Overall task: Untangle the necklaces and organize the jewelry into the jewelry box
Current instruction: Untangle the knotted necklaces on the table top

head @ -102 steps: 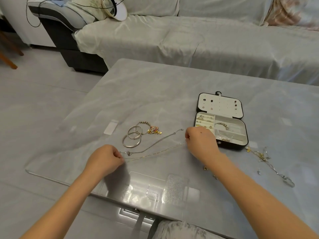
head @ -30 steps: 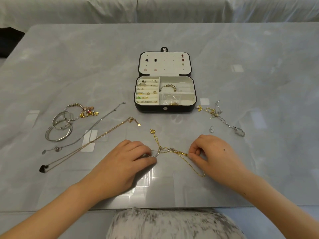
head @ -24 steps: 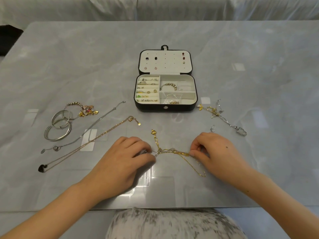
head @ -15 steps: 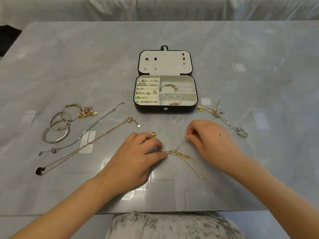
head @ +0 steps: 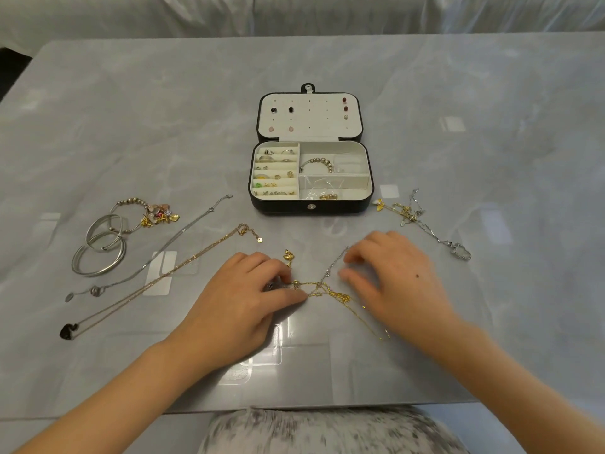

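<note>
A tangle of gold and silver necklaces (head: 322,290) lies on the table between my hands. My left hand (head: 242,299) pinches its left end between thumb and forefinger. A thin silver chain (head: 335,262) runs from the tangle up to the forefinger tip of my right hand (head: 393,280), whose thumb and fingers are apart and loosely curled. A gold pendant (head: 288,256) sticks out above my left fingers. The black jewelry box (head: 309,208) stands open behind, with rings, earrings and a bead bracelet inside.
At the left lie a straight silver necklace (head: 170,244), a gold necklace (head: 157,280) with a dark heart pendant, silver bangles (head: 98,257) and a charm bracelet (head: 154,216). Another tangle of chains (head: 412,214) lies right of the box. A covered sofa runs behind the table.
My hands left the laid-out gold necklace and took up the middle tangle. In the last second my right hand drew a silver chain out toward the box, then spread its fingers.
</note>
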The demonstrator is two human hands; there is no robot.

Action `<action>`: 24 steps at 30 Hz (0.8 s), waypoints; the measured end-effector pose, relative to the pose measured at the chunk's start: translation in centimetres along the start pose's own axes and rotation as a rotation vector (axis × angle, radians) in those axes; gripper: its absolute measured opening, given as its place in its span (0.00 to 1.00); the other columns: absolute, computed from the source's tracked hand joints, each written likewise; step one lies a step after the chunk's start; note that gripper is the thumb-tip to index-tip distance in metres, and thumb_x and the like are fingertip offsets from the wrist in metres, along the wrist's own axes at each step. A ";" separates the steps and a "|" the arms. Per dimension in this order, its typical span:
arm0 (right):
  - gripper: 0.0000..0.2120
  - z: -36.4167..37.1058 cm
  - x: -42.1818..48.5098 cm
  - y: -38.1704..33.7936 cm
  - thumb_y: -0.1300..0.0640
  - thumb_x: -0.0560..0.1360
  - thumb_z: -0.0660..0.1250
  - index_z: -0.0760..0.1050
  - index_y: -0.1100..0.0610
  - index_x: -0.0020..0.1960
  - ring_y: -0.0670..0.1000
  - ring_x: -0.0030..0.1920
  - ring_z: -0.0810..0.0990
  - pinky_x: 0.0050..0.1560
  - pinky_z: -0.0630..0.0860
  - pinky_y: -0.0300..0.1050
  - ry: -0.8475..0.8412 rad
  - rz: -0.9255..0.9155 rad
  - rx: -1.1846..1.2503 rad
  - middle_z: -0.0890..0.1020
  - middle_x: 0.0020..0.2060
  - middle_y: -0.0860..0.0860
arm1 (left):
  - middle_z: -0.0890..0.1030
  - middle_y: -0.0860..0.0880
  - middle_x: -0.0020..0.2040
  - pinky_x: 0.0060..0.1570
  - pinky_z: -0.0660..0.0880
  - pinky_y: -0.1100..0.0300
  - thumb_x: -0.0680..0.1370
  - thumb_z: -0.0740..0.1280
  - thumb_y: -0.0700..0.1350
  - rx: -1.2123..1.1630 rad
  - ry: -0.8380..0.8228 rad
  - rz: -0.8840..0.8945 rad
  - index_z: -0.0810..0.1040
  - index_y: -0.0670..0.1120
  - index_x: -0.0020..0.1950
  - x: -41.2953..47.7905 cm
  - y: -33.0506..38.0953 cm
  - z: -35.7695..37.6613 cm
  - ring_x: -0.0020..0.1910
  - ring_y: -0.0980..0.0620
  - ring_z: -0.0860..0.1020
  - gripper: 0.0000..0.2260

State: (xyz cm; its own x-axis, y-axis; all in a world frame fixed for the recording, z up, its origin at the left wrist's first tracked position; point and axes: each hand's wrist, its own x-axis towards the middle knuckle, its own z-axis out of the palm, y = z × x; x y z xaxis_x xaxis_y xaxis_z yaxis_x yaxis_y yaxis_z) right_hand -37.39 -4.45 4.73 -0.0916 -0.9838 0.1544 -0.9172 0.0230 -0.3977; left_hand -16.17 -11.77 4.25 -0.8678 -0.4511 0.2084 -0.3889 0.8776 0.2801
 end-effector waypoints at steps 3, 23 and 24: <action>0.14 0.2 -1.8 -0.7 0.43 0.71 0.60 0.77 0.51 0.43 0.48 0.39 0.73 0.39 0.65 0.36 -0.047 -0.032 0.039 0.77 0.38 0.45 | 0.79 0.52 0.44 0.39 0.71 0.53 0.74 0.61 0.45 -0.073 0.030 -0.125 0.83 0.50 0.49 0.5 0.3 -0.2 0.43 0.50 0.76 0.12; 0.14 0.3 -3.9 -0.1 0.49 0.75 0.59 0.82 0.49 0.42 0.49 0.35 0.72 0.32 0.67 0.38 0.000 -0.240 -0.011 0.76 0.35 0.47 | 0.74 0.55 0.41 0.46 0.66 0.61 0.71 0.69 0.43 -0.225 -0.152 -0.488 0.78 0.53 0.39 4.8 1.1 -0.6 0.39 0.57 0.70 0.04; 0.14 0.2 -3.9 -0.1 0.49 0.75 0.59 0.82 0.49 0.41 0.49 0.35 0.72 0.33 0.66 0.37 -0.001 -0.236 -0.005 0.77 0.36 0.46 | 0.75 0.55 0.41 0.45 0.66 0.61 0.71 0.69 0.43 -0.227 -0.141 -0.489 0.79 0.52 0.40 4.8 1.1 -0.6 0.39 0.57 0.70 0.04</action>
State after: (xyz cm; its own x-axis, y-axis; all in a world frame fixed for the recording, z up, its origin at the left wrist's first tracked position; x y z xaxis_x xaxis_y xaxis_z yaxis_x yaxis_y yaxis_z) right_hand -36.85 -0.68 3.95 0.1258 -0.9621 0.2419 -0.9150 -0.2068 -0.3465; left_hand -20.53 -13.06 6.08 -0.6420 -0.7573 -0.1200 -0.6942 0.5076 0.5103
